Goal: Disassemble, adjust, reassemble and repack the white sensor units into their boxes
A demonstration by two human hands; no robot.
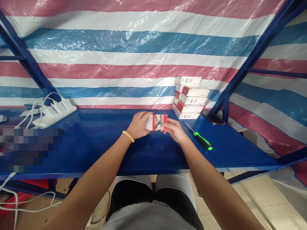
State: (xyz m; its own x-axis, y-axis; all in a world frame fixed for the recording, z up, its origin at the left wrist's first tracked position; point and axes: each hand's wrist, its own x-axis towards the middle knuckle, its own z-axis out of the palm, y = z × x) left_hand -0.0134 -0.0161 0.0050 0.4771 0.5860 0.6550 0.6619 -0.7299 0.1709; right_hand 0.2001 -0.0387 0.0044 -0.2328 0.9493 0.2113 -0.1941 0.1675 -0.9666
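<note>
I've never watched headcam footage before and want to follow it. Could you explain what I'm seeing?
There's no machine here. The single picture comes from a camera worn on the head, looking forward and down at the wearer's own bare left hand and right hand. Between them they hold a small printed item in red, white and grey. On the blue table, a white power strip lies at the left; at the right are stacked boxes, a green-and-black screwdriver and a dark flat device.
</note>
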